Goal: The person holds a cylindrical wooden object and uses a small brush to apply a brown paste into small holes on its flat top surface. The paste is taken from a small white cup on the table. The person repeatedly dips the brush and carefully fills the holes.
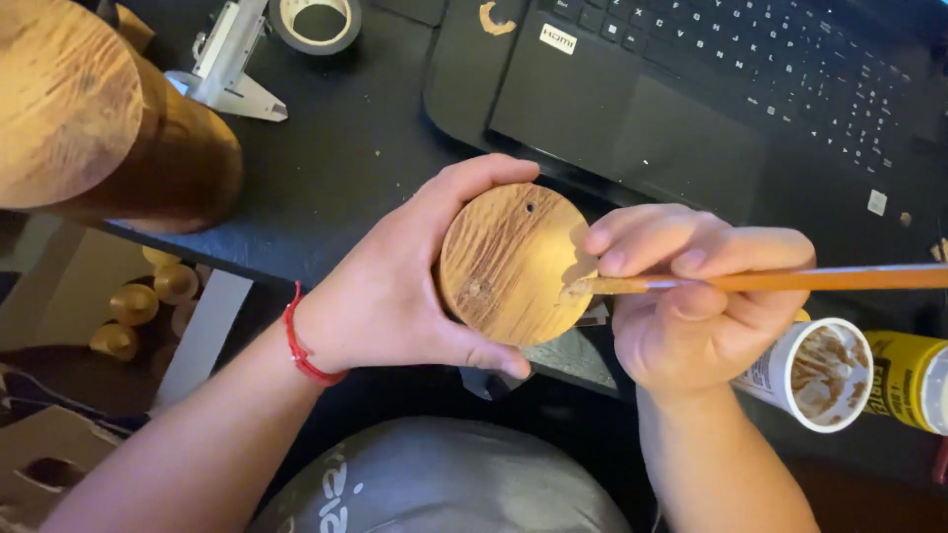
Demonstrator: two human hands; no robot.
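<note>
A black desk (346, 168) is seen below. A round wood piece (513, 262) is gripped by the left hand (395, 286). At 3 o'clock, a thin brush (770, 281) is pinched by the right hand (691, 306).

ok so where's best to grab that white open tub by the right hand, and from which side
Probably around the white tub's round side wall, just behind the open rim, coming from above. It lies tipped with its smeared mouth facing the camera, close under the right hand, beside a yellow container.

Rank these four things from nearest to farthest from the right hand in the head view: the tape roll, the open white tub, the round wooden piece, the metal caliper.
From the right hand:
1. Round wooden piece, just to its left, at the brush tip.
2. Open white tub, lower right.
3. Tape roll, top, left of the laptop.
4. Metal caliper, top left, slightly beyond the tape.
</note>
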